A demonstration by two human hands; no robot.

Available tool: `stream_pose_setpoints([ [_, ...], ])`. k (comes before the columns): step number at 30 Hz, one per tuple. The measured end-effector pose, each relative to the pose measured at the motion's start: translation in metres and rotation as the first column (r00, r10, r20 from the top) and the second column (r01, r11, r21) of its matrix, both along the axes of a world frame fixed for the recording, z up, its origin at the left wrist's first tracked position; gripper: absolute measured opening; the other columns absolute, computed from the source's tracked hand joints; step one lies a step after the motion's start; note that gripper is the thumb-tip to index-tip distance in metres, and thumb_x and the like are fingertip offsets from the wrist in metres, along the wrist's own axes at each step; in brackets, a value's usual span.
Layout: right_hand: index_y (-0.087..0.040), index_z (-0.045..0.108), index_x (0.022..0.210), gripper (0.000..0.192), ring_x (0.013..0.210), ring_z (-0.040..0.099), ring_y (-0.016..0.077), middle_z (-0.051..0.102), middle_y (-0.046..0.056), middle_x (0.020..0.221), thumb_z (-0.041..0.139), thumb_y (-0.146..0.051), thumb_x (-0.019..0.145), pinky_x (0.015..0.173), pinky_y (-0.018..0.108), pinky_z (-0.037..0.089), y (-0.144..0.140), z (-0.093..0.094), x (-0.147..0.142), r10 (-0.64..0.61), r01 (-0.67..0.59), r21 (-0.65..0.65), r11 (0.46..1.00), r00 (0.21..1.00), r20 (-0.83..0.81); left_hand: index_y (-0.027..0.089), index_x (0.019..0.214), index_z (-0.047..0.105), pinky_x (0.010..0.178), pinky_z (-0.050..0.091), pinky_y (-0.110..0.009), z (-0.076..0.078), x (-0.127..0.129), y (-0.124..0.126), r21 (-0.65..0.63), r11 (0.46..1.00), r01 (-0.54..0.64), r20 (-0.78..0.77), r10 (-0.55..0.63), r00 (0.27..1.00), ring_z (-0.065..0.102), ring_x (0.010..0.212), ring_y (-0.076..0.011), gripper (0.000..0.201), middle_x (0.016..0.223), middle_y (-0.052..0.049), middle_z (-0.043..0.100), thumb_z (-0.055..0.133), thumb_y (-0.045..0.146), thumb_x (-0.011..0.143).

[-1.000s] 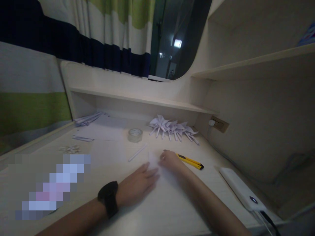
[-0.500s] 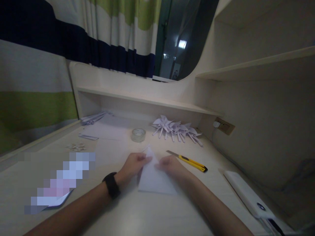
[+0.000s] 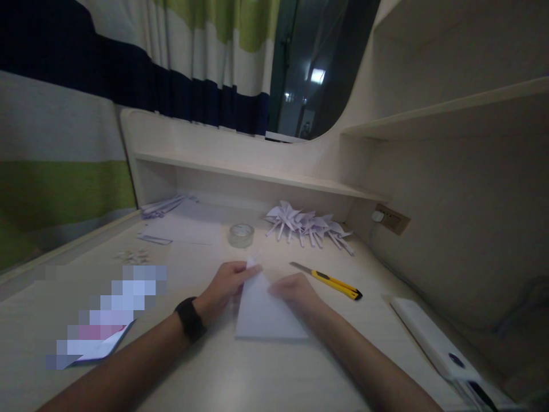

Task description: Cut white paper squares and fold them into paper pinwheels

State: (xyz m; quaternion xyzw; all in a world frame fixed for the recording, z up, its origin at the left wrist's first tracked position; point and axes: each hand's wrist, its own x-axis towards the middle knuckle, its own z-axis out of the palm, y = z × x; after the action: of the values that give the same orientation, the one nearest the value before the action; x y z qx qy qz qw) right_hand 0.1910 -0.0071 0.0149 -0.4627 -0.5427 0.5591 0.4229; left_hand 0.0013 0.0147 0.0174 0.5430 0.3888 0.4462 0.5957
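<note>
A folded sheet of white paper (image 3: 263, 309) lies on the desk (image 3: 274, 372) between the two hands, its narrow tip pointing away from the person. The dim light blurs its creases, and its left edge is hidden behind the left hand (image 3: 225, 283), which pinches the tip between thumb and fingers. The right hand (image 3: 294, 289) rests curled on the sheet's right edge, fingers pressing down; whether it grips anything cannot be told. Compared with half a second ago, the paper's tip sits slightly lower and closer to the left hand, and the sheet looks flatter. Just right of the right hand lies a yellow utility knife (image 3: 328, 279). Beyond are a tape roll (image 3: 241, 234) and a pile of folded paper pinwheels (image 3: 306, 226). A white power bank (image 3: 433, 337) lies at the right, partly cut off.
</note>
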Motion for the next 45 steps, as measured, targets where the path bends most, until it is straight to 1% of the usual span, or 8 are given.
stream_pose_setpoints([
  [11,-0.012,0.068,0.055,0.021,0.041,0.041,0.0083,0.056,-0.001,0.046,0.075,-0.032,0.058,0.044,0.023,0.027,-0.004,0.011,0.003,0.087,-0.088,-0.038,0.995,0.996,-0.032,0.011,0.067,0.063,0.046,0.036,-0.024,0.019,-0.007,0.003,-0.049,0.987,-0.153,0.131,0.158,0.979,0.055,0.049,-0.0143,0.028,0.059,-0.004,0.062,0.074,0.037,0.065],
  [19,-0.013,0.075,0.065,0.019,0.05,0.05,0.0108,0.065,0.004,0.056,0.07,-0.031,0.064,0.052,0.024,0.038,0.007,0.035,0.045,0.243,-0.263,0.066,0.962,0.945,0.219,0.012,0.068,0.061,0.043,0.033,-0.021,0.025,-0.039,0.027,0.004,0.92,-0.392,0.182,0.385,0.905,0.051,0.047,-0.011,0.033,0.058,0.0,0.06,0.074,0.041,0.063],
  [23,-0.012,0.075,0.074,0.027,0.057,0.053,0.0125,0.07,0.007,0.067,0.066,-0.037,0.071,0.054,0.024,0.04,0.016,0.038,0.059,0.053,-0.12,0.255,0.959,0.966,0.253,0.011,0.073,0.062,0.047,0.038,-0.022,0.024,-0.037,0.026,-0.019,0.923,-0.384,0.204,0.38,0.902,0.055,0.053,-0.0129,0.035,0.064,-0.003,0.063,0.074,0.043,0.065],
  [25,-0.012,0.074,0.087,0.034,0.066,0.056,0.0145,0.071,0.009,0.08,0.063,-0.043,0.076,0.059,0.024,0.042,0.016,0.034,0.052,-0.047,-0.038,0.344,0.938,0.971,0.236,0.011,0.073,0.062,0.047,0.038,-0.021,0.021,-0.029,0.021,-0.008,0.936,-0.352,0.186,0.348,0.919,0.053,0.053,-0.0122,0.034,0.063,-0.002,0.061,0.074,0.042,0.065],
  [28,-0.014,0.071,0.099,0.042,0.07,0.058,0.0154,0.07,0.007,0.085,0.064,-0.048,0.075,0.061,0.025,0.042,0.011,0.027,0.032,-0.002,-0.102,0.308,0.946,0.948,0.318,0.011,0.07,0.062,0.044,0.035,-0.021,0.016,-0.013,0.01,0.015,0.964,-0.266,0.126,0.262,0.957,0.051,0.05,-0.0112,0.033,0.06,-0.001,0.059,0.073,0.043,0.067],
  [35,-0.011,0.071,0.07,0.038,0.051,0.047,0.0102,0.06,0.001,0.058,0.067,-0.049,0.071,0.049,0.022,0.034,0.004,0.036,0.036,0.132,-0.231,0.171,0.958,0.882,0.453,0.013,0.079,0.069,0.061,0.048,-0.027,0.027,-0.02,0.003,0.08,0.994,0.073,-0.019,-0.072,0.997,0.062,0.068,-0.0174,0.027,0.076,-0.007,0.068,0.069,0.039,0.072],
  [40,-0.013,0.072,0.071,0.034,0.054,0.048,0.011,0.062,0.001,0.06,0.064,-0.046,0.074,0.052,0.021,0.036,0.0,0.049,0.049,0.308,-0.448,0.104,0.888,0.748,0.588,0.016,0.075,0.075,0.057,0.045,-0.026,0.035,-0.03,0.003,0.153,0.894,0.421,-0.389,-0.337,0.857,0.062,0.064,-0.0184,0.025,0.073,-0.007,0.071,0.067,0.039,0.072],
  [45,-0.014,0.074,0.077,0.028,0.058,0.052,0.0118,0.065,0.001,0.064,0.062,-0.04,0.077,0.056,0.021,0.038,-0.008,0.044,0.032,0.357,-0.593,0.123,0.796,0.623,0.696,0.016,0.068,0.075,0.048,0.033,-0.022,0.018,-0.013,-0.006,0.182,0.786,0.591,-0.589,-0.394,0.705,0.05,0.049,-0.0125,0.021,0.056,0.0,0.064,0.063,0.033,0.074],
])
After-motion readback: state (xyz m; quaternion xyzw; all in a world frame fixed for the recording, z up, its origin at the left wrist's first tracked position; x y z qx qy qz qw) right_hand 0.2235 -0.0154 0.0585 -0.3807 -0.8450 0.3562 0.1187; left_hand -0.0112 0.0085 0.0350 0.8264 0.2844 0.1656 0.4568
